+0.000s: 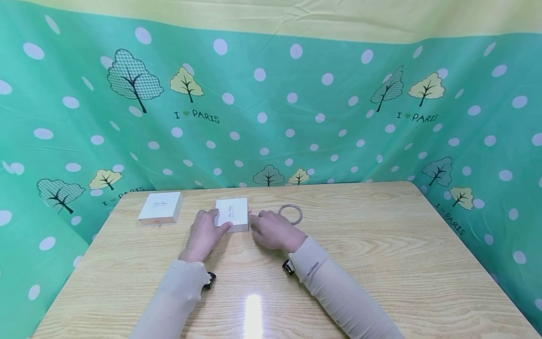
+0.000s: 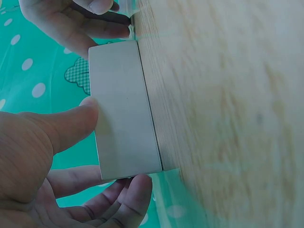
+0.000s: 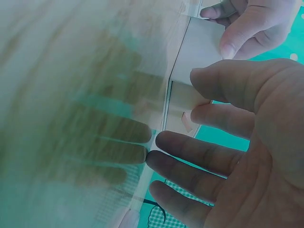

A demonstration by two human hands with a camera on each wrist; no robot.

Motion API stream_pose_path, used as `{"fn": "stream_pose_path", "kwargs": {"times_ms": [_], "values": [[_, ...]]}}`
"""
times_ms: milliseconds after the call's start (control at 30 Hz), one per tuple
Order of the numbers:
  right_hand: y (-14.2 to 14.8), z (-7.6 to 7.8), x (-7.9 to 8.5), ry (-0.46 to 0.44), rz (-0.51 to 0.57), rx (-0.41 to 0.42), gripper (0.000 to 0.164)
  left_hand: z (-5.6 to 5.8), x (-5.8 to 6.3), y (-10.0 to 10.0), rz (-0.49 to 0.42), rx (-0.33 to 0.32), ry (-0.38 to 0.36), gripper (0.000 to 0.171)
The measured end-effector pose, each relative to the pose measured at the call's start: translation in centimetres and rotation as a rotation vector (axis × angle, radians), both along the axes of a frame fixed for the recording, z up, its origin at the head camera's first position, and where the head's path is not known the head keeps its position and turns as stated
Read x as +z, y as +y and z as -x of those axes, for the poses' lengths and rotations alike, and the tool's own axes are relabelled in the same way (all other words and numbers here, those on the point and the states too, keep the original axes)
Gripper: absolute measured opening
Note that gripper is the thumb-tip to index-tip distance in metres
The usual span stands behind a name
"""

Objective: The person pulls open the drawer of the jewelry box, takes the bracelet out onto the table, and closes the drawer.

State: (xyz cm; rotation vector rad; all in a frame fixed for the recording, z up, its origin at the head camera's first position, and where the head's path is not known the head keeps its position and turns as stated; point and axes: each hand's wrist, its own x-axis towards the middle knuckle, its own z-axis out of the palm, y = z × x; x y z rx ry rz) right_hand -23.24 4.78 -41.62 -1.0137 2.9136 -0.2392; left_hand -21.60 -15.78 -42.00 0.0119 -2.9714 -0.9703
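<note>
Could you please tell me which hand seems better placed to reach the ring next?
Probably the right hand: in the head view, it lies right beside the ring. The left hand is farther away and grips a white box.

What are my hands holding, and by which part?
Your left hand grips the right-hand white box by its left side and top front edge; whether your right hand holds anything, I can't tell.
</note>
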Motion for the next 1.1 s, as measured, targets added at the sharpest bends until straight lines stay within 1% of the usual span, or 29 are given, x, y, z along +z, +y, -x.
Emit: {"fn": "stream_pose_path", "kwargs": {"times_ms": [267,533,867,1000,1100], "values": [[0.2,0.0,0.1,-0.016,0.006,0.001,0.039,0.0,0.1,0.1,0.011,-0.001,-0.004,0.064],[0.5,0.2,0.1,-0.032,0.053,-0.026,0.051,-0.1,0.2,0.0,0.005,0.005,-0.006,0.065],[0.2,0.8,0.2,-0.002,0.156,-0.062,0.042,-0.1,0.4,-0.3,0.021,0.004,0.026,0.067],[-0.1,1.4,0.2,0.020,0.183,-0.076,0.042,-0.3,0.7,-0.4,0.059,-0.003,0.040,0.063],[-0.3,1.8,0.2,0.004,0.224,-0.102,0.044,-0.6,1.1,-0.3,0.116,-0.002,0.048,0.061]]}}
